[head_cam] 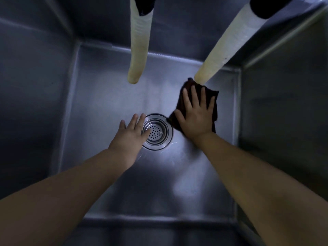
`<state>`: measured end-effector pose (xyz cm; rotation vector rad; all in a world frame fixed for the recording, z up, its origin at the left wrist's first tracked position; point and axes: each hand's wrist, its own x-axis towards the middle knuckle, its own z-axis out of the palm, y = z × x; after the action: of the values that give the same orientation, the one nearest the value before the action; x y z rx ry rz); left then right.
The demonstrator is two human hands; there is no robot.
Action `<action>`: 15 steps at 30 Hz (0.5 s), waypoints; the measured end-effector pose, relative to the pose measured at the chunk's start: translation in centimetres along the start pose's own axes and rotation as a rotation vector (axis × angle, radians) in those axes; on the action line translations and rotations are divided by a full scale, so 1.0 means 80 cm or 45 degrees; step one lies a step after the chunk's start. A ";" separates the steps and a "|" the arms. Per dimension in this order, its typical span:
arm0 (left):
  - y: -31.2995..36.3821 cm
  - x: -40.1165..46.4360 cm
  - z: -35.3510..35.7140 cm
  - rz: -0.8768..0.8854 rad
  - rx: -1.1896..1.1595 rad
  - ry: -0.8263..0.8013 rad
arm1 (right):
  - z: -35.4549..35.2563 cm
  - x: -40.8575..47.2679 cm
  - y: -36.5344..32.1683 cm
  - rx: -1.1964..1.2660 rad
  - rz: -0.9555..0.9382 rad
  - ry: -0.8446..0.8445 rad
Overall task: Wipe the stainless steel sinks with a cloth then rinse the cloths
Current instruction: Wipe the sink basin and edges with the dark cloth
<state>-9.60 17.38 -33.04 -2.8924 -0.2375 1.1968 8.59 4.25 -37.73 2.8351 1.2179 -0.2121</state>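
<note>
wiping sink (99, 82) floor, right of drain (157, 131).
right hand (196, 114) spread flat, pressing dark cloth (212, 96) to floor just under right hose (229, 45); left hand (130, 133) open, empty, beside drain. unwiped floor lies left of cloth; right hand nearer.

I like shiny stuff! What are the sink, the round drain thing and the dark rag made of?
The sink looks like brushed stainless steel: dull grey sheen, soft reflections, faint scratches. The drain strainer seems polished steel, brighter, with mirror-like rings and punched holes. The cloth under the right hand looks like soft dark fabric, matte and rumpled; possibly microfibre, but that is hard to tell.
</note>
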 end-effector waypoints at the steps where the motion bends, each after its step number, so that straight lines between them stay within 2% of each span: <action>1: 0.000 0.001 0.001 0.003 0.010 0.000 | -0.002 0.021 -0.008 0.001 0.029 0.003; 5: 0.006 0.007 0.003 -0.001 0.084 -0.029 | -0.009 0.092 -0.068 0.009 0.065 0.004; 9: 0.011 0.014 0.003 0.001 0.116 -0.046 | -0.014 0.116 -0.124 0.000 -0.236 -0.009; 12: 0.001 0.010 0.002 0.036 0.083 -0.034 | -0.018 0.124 -0.117 -0.044 -0.456 -0.017; 15: -0.005 0.004 -0.003 0.053 0.076 -0.013 | -0.021 0.129 -0.071 -0.017 -0.490 0.027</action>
<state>-9.28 17.79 -33.07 -2.8546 -0.1403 1.2031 11.66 15.74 -37.55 2.5701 1.7522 -0.1854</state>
